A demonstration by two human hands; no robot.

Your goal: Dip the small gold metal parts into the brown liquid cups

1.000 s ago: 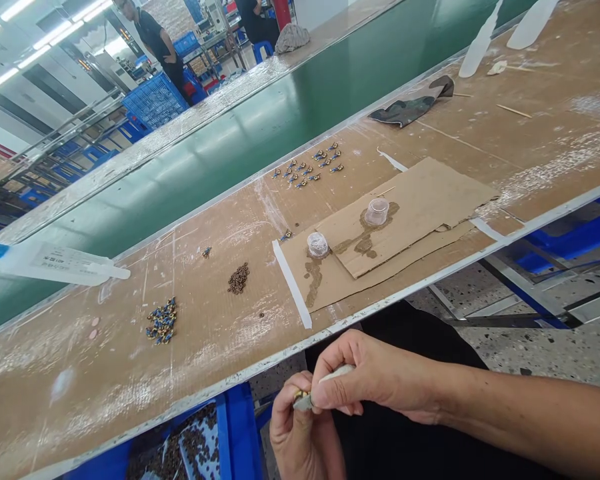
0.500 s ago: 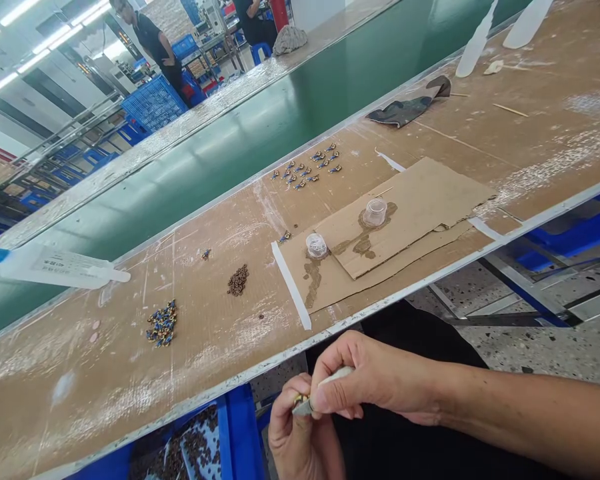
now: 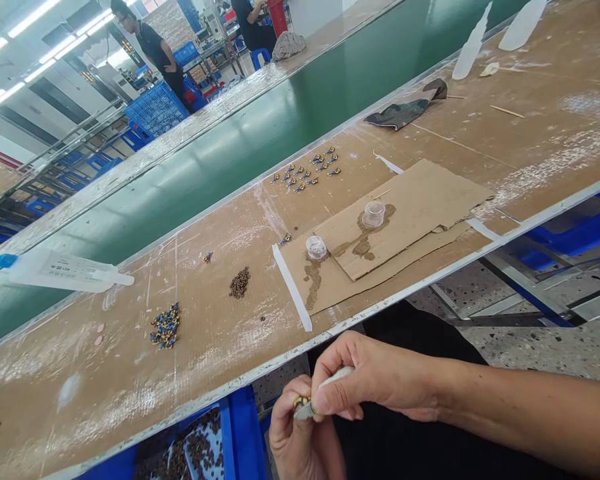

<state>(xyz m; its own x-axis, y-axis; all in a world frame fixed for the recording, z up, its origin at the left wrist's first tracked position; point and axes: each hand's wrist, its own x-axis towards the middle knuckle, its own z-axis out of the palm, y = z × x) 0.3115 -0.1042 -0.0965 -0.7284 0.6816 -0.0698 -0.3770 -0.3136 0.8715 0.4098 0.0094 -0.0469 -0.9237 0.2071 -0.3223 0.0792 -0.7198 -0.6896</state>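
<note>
Both of my hands meet just past the table's near edge, above my dark-clothed lap. My left hand (image 3: 300, 427) pinches a small yellowish figure (image 3: 300, 401), mostly covered by fingers. Pressed against it is a grey-white scrap that looks like cloth (image 3: 340, 375), gripped between the thumb and fingers of my right hand (image 3: 365, 377); its tip pokes out by the left thumb. On the table lie a pile of blue-and-gold small figures (image 3: 165, 327), a heap of brown rings (image 3: 239, 283) and spaced-out similar figures (image 3: 305, 175) farther back.
Two clear cups (image 3: 374, 214) stand on stained cardboard (image 3: 430, 200). A glue bottle (image 3: 60, 270) lies at left; white bottles (image 3: 473, 47) and a dark cloth (image 3: 400, 115) are at the back right. Below the edge sits a blue bin (image 3: 240, 433) with brown pieces. People are beyond the green belt (image 3: 220, 153).
The view has shifted slightly, bringing more brown pieces in at the lower left edge. My hands keep nearly the same grip, with the grey-white scrap's tip turned a little.
</note>
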